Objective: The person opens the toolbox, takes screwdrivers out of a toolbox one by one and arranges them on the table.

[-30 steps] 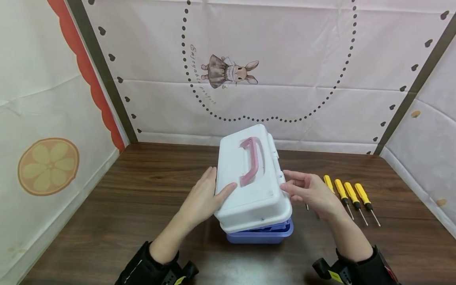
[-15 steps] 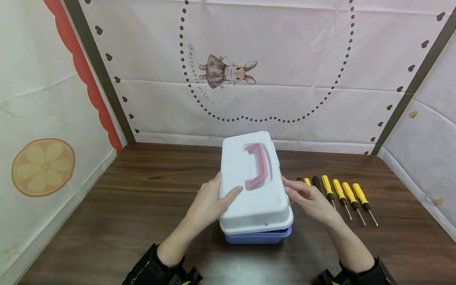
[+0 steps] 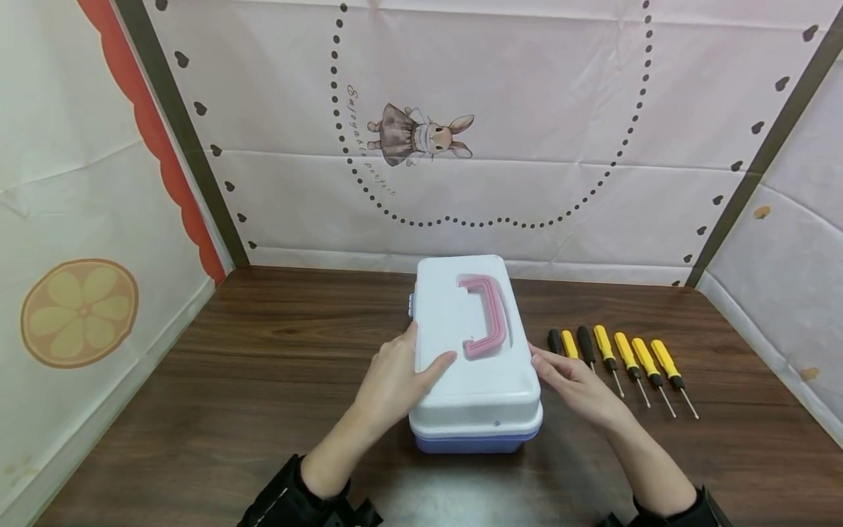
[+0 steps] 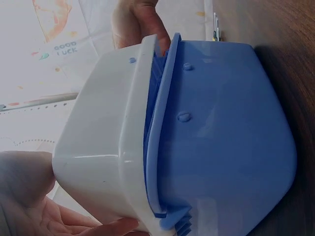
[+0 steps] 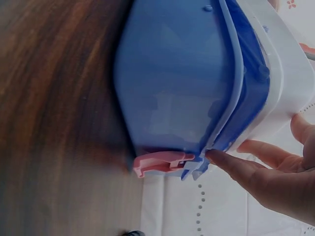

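Note:
A toolbox with a white lid and a blue base stands mid-table, a pink handle on top. Both wrist views show a narrow gap between lid and base rim. My left hand holds the lid from the left, thumb on top and fingers down the side. On the right, my right hand touches the lid with its thumb, fingers fairly straight and fingertips right at the rim. Low on that side is a pink latch, hanging down. Inside the box, little shows but a blue tray edge.
Several screwdrivers lie in a row right of the box, among them a yellow one and a black-handled one. The brown wooden table meets a printed white cloth wall at the back.
The lid has come down and straightened over the base, narrowing the gap. Both hands have moved down with it, and the left thumb has shifted slightly right. More screwdrivers now show beyond the right hand.

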The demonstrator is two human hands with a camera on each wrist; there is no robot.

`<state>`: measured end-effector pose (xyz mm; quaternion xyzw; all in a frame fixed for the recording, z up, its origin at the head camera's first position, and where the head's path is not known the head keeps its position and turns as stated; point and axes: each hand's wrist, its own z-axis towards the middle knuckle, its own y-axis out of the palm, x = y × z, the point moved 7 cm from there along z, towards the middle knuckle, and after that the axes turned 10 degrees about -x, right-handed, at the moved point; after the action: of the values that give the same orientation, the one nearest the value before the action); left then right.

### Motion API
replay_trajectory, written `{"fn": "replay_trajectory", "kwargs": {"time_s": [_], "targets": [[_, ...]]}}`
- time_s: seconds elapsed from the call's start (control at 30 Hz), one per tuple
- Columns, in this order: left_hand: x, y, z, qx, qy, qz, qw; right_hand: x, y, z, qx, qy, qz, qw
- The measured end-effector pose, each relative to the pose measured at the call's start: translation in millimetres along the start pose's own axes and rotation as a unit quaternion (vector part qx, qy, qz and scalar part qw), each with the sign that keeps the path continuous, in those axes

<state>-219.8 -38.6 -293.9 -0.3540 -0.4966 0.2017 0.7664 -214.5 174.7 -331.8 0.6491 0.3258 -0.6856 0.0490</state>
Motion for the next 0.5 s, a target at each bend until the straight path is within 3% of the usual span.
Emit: {"fn": "replay_trajectory", "kwargs": {"time_s": [0.5], "targets": [[1.1, 4.1, 0.3, -0.010, -0.025, 0.041, 0.9988, 8.1, 0.3, 1.5, 0.020, 0.054, -0.015, 0.998]]}}
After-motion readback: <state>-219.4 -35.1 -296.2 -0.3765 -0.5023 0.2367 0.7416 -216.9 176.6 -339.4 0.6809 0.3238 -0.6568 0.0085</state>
